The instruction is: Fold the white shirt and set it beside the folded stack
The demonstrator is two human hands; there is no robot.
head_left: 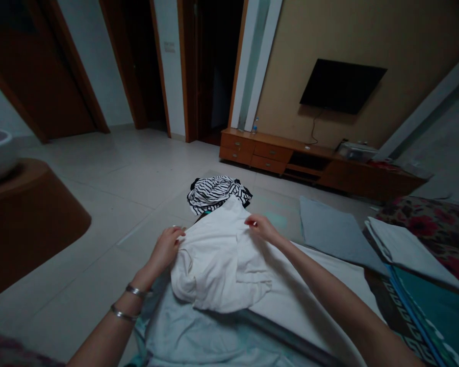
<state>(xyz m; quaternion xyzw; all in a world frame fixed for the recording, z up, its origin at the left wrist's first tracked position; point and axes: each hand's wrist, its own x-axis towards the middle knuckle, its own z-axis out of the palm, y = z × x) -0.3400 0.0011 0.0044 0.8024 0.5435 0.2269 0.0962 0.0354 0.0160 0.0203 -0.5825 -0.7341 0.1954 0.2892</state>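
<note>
Head view: a white cloth garment [218, 267] is held at frame centre by both hands, above a pale blue cloth [183, 331] lying at 6 o'clock. The left hand [165, 251] is placed at the garment's 9 o'clock, its fingers [179, 232] clamped on the cloth edge; two metal bangles [133, 291] are worn on that wrist. The right hand [262, 228] is placed at 1 o'clock, its fingers [250, 220] likewise clamped on the cloth. A white sheet [313, 285] is spread at 3 o'clock, with a folded grey-blue cloth [336, 234] and a folded white cloth [409, 250] beyond it. A black-and-white striped garment [218, 193] is lying on the tiled floor [110, 188] at 12 o'clock. A wooden TV cabinet [260, 153] and a wall-mounted television [342, 86] are seen farthest off, at 1 o'clock.
</note>
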